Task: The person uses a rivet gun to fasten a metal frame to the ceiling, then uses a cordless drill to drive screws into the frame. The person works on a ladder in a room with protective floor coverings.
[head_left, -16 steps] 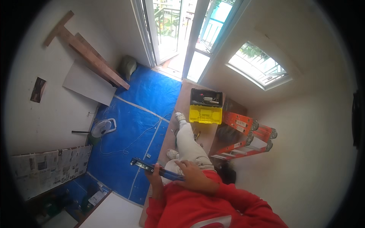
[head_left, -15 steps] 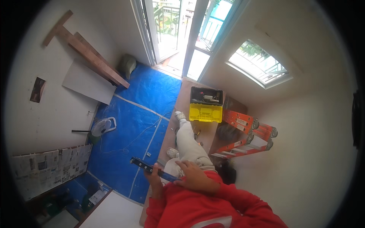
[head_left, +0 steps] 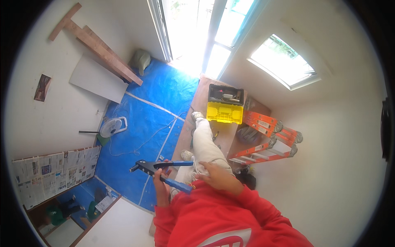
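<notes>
My left hand [head_left: 160,184] is wrapped round a hand riveter [head_left: 147,168] with a black head and two blue handles. The handles stand spread apart, one reaching right above my lap and the other slanting down toward my red sweatshirt. Its nose points left, over the blue sheet. My right hand [head_left: 220,177] rests by my lap, just right of the riveter's handles, with its fingers apart and seemingly nothing in them. Light trousers [head_left: 205,144] cover my leg, stretched forward on a brown board [head_left: 185,140].
Ahead stands an open toolbox [head_left: 225,105], black with a yellow lid. An orange ladder [head_left: 263,123] lies to its right. Blue sheeting [head_left: 140,140] covers the floor at left, with a white fan [head_left: 111,127] and a cable. Wooden beams [head_left: 103,53] lean against the left wall.
The riveter has turned and its handles now show spread apart. My right hand has come away from its handle end. The view has shifted slightly and the doorway looks brighter.
</notes>
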`<control>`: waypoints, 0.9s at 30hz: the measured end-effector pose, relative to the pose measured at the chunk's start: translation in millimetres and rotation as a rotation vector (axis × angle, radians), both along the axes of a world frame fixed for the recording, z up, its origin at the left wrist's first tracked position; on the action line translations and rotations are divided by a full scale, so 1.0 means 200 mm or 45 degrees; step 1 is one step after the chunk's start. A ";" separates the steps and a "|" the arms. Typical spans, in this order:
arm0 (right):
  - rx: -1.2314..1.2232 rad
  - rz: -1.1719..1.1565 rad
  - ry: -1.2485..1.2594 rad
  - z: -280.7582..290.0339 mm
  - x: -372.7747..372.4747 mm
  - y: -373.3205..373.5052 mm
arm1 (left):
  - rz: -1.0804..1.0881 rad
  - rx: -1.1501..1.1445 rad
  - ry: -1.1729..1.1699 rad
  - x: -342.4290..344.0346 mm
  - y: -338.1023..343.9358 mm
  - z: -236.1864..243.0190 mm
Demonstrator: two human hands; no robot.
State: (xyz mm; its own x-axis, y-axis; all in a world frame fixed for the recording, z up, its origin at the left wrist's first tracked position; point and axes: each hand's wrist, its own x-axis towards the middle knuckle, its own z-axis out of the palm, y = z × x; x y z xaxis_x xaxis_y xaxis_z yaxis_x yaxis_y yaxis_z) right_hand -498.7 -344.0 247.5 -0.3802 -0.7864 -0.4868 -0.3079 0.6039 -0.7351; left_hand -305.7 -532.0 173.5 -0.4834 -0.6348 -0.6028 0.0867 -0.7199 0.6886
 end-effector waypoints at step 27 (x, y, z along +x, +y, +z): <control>0.252 0.660 0.053 -0.31 -0.23 -0.30 | 0.204 -0.010 -0.711 -0.47 0.51 -0.59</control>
